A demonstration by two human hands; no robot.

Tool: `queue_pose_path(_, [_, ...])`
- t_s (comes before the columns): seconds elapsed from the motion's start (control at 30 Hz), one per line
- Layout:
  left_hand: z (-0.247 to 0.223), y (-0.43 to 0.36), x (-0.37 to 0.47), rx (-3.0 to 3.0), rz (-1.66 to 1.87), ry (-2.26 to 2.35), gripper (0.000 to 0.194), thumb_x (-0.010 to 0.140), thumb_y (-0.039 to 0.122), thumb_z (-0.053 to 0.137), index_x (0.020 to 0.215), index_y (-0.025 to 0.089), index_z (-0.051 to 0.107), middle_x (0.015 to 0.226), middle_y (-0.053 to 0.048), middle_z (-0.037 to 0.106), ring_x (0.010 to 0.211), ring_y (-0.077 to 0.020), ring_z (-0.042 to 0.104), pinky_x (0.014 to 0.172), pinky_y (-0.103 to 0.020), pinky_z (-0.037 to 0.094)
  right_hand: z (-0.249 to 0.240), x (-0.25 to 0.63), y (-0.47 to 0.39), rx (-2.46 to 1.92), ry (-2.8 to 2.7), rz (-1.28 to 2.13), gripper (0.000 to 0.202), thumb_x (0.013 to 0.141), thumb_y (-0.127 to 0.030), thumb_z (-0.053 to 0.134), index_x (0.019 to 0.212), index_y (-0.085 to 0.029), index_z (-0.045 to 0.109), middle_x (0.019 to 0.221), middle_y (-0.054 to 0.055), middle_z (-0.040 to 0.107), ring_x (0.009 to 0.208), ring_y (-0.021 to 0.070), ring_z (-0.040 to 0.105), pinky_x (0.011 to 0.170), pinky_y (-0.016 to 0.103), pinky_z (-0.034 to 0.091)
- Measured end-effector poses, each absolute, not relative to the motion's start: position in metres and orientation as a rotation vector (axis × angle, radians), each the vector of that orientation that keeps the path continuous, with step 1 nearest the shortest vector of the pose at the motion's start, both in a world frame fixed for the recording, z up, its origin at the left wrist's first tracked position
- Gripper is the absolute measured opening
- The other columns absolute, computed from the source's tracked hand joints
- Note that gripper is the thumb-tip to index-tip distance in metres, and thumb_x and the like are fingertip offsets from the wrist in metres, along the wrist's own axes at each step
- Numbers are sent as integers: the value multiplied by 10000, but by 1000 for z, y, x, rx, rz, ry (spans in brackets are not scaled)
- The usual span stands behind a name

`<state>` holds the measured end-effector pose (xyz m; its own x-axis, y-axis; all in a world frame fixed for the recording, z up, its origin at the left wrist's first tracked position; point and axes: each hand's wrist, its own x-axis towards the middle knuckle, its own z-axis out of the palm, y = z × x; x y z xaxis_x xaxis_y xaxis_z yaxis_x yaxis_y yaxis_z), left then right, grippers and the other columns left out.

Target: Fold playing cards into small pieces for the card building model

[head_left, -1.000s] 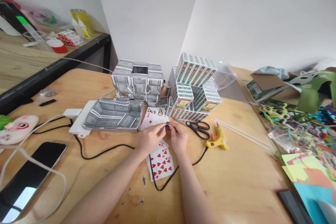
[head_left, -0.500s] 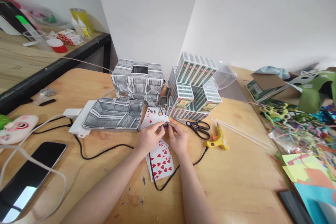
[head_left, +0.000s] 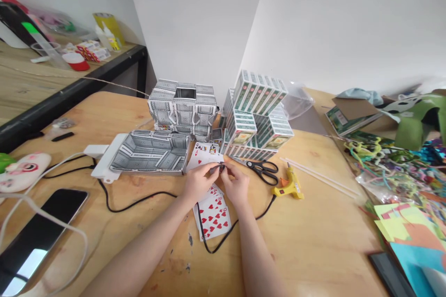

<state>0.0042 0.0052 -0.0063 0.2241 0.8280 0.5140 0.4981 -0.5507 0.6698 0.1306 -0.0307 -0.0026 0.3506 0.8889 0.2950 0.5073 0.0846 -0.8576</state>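
Observation:
My left hand (head_left: 199, 183) and my right hand (head_left: 236, 183) meet at the fingertips over the playing cards. Both are closed, pinching a small dark piece (head_left: 221, 167) between them, too small to identify. Under and in front of them lie heart cards (head_left: 215, 217), crossed by a black cord. More cards (head_left: 198, 155) lie just behind my left hand. An open tray made of patterned cards (head_left: 151, 152) is to the left, with a larger box of the same cards (head_left: 183, 109) behind it. Black-handled scissors (head_left: 263, 171) and a yellow glue gun (head_left: 291, 185) lie right of my right hand.
Stacked card boxes (head_left: 259, 120) stand behind the scissors. White sticks (head_left: 320, 176) lie at the right, near craft scraps and coloured paper (head_left: 411, 229). A phone (head_left: 43, 236), white cables, a power strip (head_left: 108, 160) and a plush item (head_left: 26, 169) occupy the left.
The small dark piece between my fingertips has shifted slightly and shows a bit differently. My hands have barely moved, and both remain closed.

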Motion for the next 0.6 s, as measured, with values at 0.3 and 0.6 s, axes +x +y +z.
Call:
queue_pose_path(0.3, [-6, 6, 4, 2112, 1275, 1263, 122, 799, 263, 565, 841, 215, 669, 769, -2, 718, 636, -129, 659, 601, -227, 526, -7, 130, -30, -1563, -1318, 423, 239, 751, -260, 520, 901, -190, 693, 816, 43, 725, 698, 183, 680, 665, 281, 551])
queue_pose_path(0.6, [-7, 5, 4, 2198, 1246, 1254, 191, 829, 221, 511, 948, 196, 659, 852, -38, 722, 688, -151, 678, 656, -248, 548, -9, 131, -28, -1553, -1287, 451, 244, 781, -278, 517, 938, -189, 682, 863, 42, 724, 719, 176, 682, 692, 274, 550])
